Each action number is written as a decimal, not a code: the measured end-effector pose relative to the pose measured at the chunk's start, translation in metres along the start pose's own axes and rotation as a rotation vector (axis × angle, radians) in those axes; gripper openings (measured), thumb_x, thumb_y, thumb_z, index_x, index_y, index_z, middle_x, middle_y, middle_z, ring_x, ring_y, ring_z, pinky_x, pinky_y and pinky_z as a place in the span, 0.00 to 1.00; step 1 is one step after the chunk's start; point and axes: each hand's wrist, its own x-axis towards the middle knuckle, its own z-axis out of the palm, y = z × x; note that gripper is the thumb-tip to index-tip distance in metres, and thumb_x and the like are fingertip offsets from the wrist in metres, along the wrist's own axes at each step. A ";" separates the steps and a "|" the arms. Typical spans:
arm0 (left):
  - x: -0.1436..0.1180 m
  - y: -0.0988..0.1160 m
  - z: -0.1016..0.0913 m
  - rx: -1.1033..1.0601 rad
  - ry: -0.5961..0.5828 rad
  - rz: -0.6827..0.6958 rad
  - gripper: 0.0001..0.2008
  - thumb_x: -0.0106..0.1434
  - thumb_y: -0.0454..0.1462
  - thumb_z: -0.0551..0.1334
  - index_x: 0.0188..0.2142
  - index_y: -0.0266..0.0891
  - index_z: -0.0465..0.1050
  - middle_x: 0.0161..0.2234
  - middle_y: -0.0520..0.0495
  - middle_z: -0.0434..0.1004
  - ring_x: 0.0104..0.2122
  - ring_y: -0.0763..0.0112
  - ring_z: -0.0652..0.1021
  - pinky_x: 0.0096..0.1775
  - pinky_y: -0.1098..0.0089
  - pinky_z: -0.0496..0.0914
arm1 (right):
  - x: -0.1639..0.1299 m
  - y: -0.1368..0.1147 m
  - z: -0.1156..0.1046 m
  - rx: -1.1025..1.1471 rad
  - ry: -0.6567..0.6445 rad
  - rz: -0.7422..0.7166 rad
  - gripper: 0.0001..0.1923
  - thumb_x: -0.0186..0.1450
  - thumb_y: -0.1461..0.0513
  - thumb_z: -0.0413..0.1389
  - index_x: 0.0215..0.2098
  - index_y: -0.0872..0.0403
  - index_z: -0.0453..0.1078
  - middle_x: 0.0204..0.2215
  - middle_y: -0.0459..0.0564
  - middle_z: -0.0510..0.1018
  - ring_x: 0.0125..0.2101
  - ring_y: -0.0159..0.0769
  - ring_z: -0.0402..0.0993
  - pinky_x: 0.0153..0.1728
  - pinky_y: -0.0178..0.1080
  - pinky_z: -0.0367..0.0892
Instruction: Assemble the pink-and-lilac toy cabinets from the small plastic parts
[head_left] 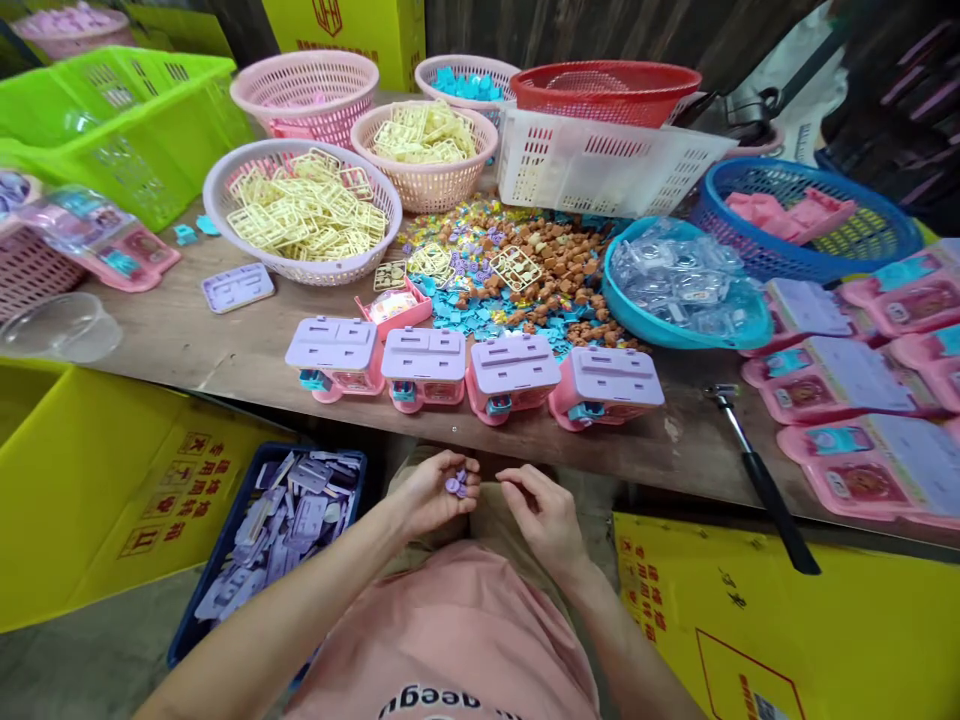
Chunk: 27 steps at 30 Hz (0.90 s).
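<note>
Small round purple plastic pieces (456,484) lie in the curled fingers of my left hand (439,492), palm up in front of the table edge. My right hand (541,515) is just to its right, thumb and fingertips pinched together; whatever may be between them is too small to make out. Beyond both hands, several pink toy boxes with lilac lids (514,362) stand in a row along the table's front edge, with blue parts on their fronts. Behind them spreads a loose pile of small brown (555,250), blue (469,315), yellow and purple parts.
Baskets of cream frames (307,215) line the back. A blue bowl (622,315) holds clear plastic parts. A black-handled hammer (765,480) overhangs the edge, beside more pink toys (862,470). Yellow boxes (825,620) and a bin of purple parts (180,635) sit below.
</note>
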 end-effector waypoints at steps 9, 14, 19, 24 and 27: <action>0.000 -0.014 0.021 -0.250 0.048 0.040 0.18 0.66 0.35 0.47 0.29 0.29 0.70 0.24 0.45 0.71 0.22 0.74 0.70 0.29 0.72 0.67 | 0.012 -0.014 0.011 -0.383 -0.124 -0.134 0.11 0.66 0.65 0.45 0.37 0.53 0.70 0.32 0.51 0.72 0.34 0.37 0.67 0.34 0.38 0.66; 0.002 -0.027 0.020 -0.223 0.088 0.092 0.16 0.66 0.34 0.48 0.25 0.32 0.66 0.20 0.51 0.65 0.18 0.79 0.66 0.24 0.75 0.63 | 0.010 -0.011 0.009 -0.437 -0.196 -0.213 0.11 0.68 0.63 0.44 0.34 0.54 0.68 0.30 0.50 0.71 0.33 0.36 0.65 0.33 0.37 0.65; -0.003 -0.031 0.012 0.051 0.055 0.192 0.15 0.58 0.42 0.62 0.24 0.30 0.69 0.19 0.51 0.67 0.17 0.81 0.66 0.19 0.79 0.57 | 0.016 -0.011 0.002 -0.425 -0.150 -0.226 0.15 0.68 0.64 0.41 0.27 0.53 0.64 0.27 0.49 0.68 0.29 0.35 0.64 0.29 0.36 0.62; -0.008 -0.026 0.001 0.082 -0.098 0.108 0.17 0.49 0.42 0.70 0.25 0.29 0.69 0.20 0.51 0.66 0.15 0.87 0.60 0.17 0.81 0.49 | 0.022 -0.015 -0.007 -0.303 -0.206 -0.276 0.11 0.67 0.64 0.45 0.29 0.52 0.66 0.26 0.47 0.69 0.29 0.33 0.65 0.29 0.34 0.62; -0.007 -0.024 0.008 -0.059 -0.069 0.121 0.14 0.54 0.40 0.67 0.25 0.30 0.68 0.19 0.53 0.64 0.15 0.88 0.58 0.16 0.82 0.49 | 0.017 -0.019 0.000 -0.297 0.026 -0.195 0.09 0.66 0.62 0.48 0.29 0.52 0.66 0.26 0.47 0.69 0.28 0.33 0.66 0.30 0.35 0.63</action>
